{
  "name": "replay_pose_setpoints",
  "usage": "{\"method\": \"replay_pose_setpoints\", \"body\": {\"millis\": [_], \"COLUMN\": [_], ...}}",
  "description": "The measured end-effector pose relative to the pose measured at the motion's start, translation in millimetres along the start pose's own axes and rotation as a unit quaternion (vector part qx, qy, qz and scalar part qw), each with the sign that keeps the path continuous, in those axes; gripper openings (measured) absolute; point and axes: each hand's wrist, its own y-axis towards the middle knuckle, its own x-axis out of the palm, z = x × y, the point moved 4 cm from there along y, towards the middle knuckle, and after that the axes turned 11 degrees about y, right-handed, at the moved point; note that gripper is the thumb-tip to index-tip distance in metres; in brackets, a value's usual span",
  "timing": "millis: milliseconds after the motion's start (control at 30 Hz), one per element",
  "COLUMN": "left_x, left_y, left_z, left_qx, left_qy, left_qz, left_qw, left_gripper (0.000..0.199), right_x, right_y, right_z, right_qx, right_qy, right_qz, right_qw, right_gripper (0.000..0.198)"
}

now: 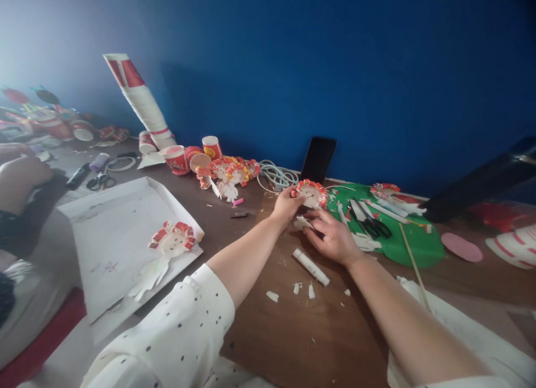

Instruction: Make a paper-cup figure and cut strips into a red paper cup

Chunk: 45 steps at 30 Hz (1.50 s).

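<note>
Hands meet mid-tabletop point(293, 332): our left hand point(286, 205) pinches the red-fringed paper face point(310, 194), held just above our right hand point(333, 237), which grips a small white paper piece point(302, 223). Face tilts toward us, no clear long axis.

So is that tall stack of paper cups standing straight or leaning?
Leaning. The stack of paper cups tilts left from its base toward the top, against the blue wall.

table point(293, 332): matt brown wood | paper figure point(310, 194): matt | green sheet point(419, 245): smooth | phone point(318, 159): glossy
</note>
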Motion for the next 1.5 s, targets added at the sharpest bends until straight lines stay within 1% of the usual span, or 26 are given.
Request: {"method": "replay_pose_setpoints", "body": {"millis": [400,567,767,1000,1100,1233,1500], "left_x": [0.1,0.8,1.4,-0.8,0.0,0.6,-1.3], "left_y": [2.8,0.9,0.7,1.9,2.8,3.2,3.5], "left_z": [-1.5,1.3,2.3,-1.0,-1.9,-1.4,-1.9], "left_qx": [-0.008,-0.003,-0.019,-0.018,-0.012,-0.005,-0.011], "left_qy": [-0.029,-0.042,-0.041,-0.024,-0.025,-0.023,-0.016], "left_qz": [-0.011,-0.013,-0.006,0.006,0.001,-0.004,0.006], "left_qw": [0.999,0.999,0.999,1.0,1.0,1.0,1.0], "left_gripper": [0.04,0.038,0.038,0.035,0.033,0.033,0.034], "right_x": [0.7,1.0,2.0,2.0,2.3,2.8,3.5], "right_y": [-0.5,-0.9,-1.5,-1.5,-1.5,-2.1,-2.5], "right_z": [0.2,0.8,2.6,2.7,3.0,3.3,3.4], "right_qx": [-0.003,0.002,0.001,-0.002,0.001,0.003,0.0], "right_qy": [0.002,0.001,0.003,0.005,0.0,-0.005,-0.003], "right_qz": [0.001,0.0,-0.004,-0.001,-0.006,-0.007,-0.006], "right_qw": [1.0,1.0,1.0,1.0,1.0,1.0,1.0], "right_gripper": [0.016,0.016,0.017,0.017,0.018,0.018,0.017]}}
